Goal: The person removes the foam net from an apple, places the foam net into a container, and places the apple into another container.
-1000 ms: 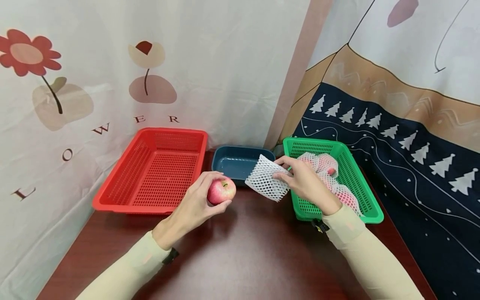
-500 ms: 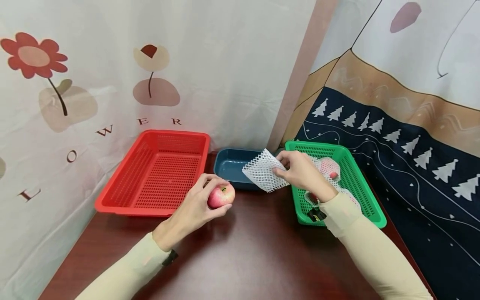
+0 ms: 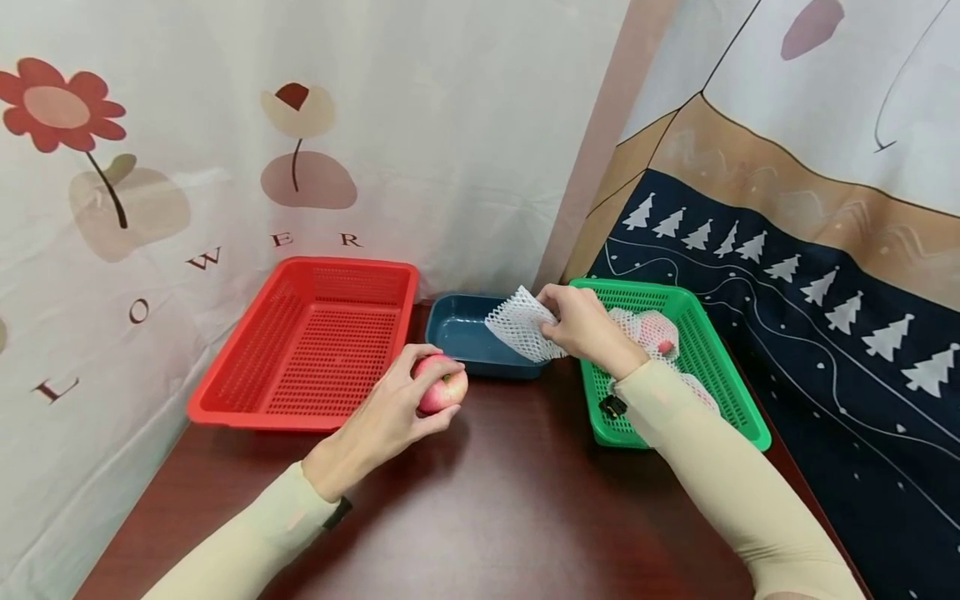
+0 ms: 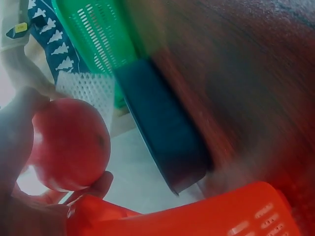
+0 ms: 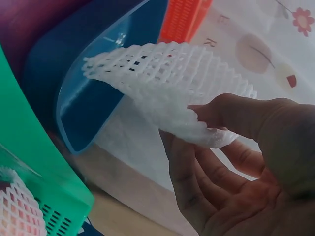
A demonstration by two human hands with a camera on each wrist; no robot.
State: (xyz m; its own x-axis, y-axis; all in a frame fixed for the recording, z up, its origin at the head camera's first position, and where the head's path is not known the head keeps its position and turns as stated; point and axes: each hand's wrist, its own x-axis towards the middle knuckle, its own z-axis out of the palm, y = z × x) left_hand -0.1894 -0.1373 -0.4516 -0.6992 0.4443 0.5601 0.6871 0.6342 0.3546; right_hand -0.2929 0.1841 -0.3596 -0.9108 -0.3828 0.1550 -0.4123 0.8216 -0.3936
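Observation:
My left hand point(image 3: 386, 410) grips a red-and-yellow apple point(image 3: 444, 390) above the table, in front of the red basket's right corner. The apple point(image 4: 71, 145) is bare, with fingers and thumb around it in the left wrist view. My right hand point(image 3: 585, 327) pinches a white foam fruit net point(image 3: 522, 323) between thumb and fingers. In the right wrist view the foam net point(image 5: 162, 83) hangs flattened and holds no fruit. It is over the dark blue tray point(image 3: 480, 367), which looks bare inside where it shows.
The red basket point(image 3: 300, 421) stands at left with nothing seen inside. At right, the green basket point(image 3: 738, 400) holds several net-wrapped apples point(image 3: 656, 332), partly hidden by my right arm. Brown table point(image 3: 510, 500) lies in front. Printed curtains hang behind and at right.
My right hand has moved slightly left and away from me, carrying the foam net over the blue tray. The left hand keeps its grip on the apple, nearly still.

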